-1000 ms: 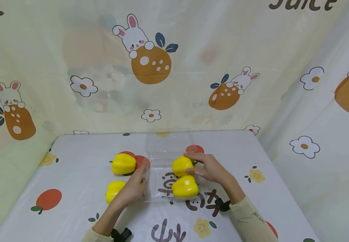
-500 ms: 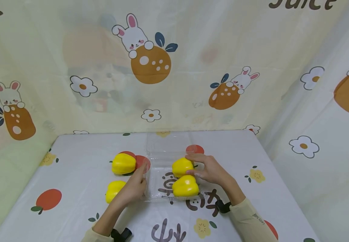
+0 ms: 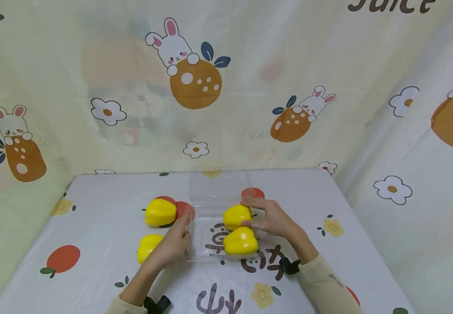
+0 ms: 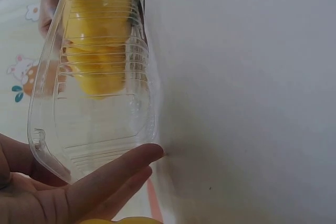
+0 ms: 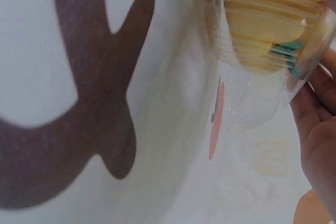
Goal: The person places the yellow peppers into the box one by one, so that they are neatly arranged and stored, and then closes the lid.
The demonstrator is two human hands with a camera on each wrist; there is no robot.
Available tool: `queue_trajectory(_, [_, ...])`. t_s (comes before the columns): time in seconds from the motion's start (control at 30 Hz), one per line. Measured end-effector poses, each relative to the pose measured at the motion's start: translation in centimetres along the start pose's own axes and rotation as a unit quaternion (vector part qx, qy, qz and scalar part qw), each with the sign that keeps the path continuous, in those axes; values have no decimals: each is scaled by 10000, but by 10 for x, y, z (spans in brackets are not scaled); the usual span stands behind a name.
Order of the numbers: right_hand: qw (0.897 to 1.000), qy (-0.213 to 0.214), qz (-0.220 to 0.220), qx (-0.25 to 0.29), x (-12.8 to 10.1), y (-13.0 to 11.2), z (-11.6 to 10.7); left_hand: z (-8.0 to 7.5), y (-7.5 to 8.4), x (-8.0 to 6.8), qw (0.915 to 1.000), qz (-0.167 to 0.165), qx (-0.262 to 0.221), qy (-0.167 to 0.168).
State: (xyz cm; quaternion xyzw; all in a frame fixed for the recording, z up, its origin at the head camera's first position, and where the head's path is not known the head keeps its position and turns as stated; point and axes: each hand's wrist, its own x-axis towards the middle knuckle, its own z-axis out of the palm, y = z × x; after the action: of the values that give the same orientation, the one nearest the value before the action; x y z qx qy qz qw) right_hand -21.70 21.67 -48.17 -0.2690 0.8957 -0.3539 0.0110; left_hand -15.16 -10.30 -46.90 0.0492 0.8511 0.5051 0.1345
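In the head view, a clear plastic box [image 3: 202, 244] lies with its lid [image 3: 218, 185] folded back. Two yellow bell peppers, a far one [image 3: 236, 216] and a near one [image 3: 241, 241], sit side by side in its right half. My right hand [image 3: 271, 218] holds the far pepper, thumb and fingers on either side of it. Along the box's left wall lies my left hand [image 3: 175, 240]; in the left wrist view its straight fingers [image 4: 113, 177] touch the wall from outside. Two more yellow bell peppers, one behind [image 3: 160, 213] and one in front [image 3: 148, 247], are left of the box.
The table [image 3: 100, 218] wears a white cloth printed with fruit, flowers and dark lettering. A printed curtain [image 3: 246, 113] hangs behind it and at both sides. The front left pepper is partly hidden by the left forearm.
My right hand and the far pepper have shifted very slightly toward me since one second ago. The left hand and the box stay in place.
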Motion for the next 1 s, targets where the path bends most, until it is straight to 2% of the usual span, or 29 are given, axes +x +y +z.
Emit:
queue_trajectory(0.27, [9999,-39,154,44,-3,0,2,0,0,-1,10000,-58,-1,-34])
queue_trajectory(0.5, [9998,178,-109,-16,-6,-5,1,-1,1,0,10000,-41,-9,19])
queue_trajectory(0.67, [9987,395,-148,278,-11,-9,-5,-1,2,0,9999,-86,-95,27])
queue_trajectory(0.83, [9973,490,124,531,-17,-8,-13,0,2,0,9999,-74,-103,34])
queue_trajectory(1.0, [9963,327,508,613,-24,-1,-18,0,1,-1,9999,-102,-112,47])
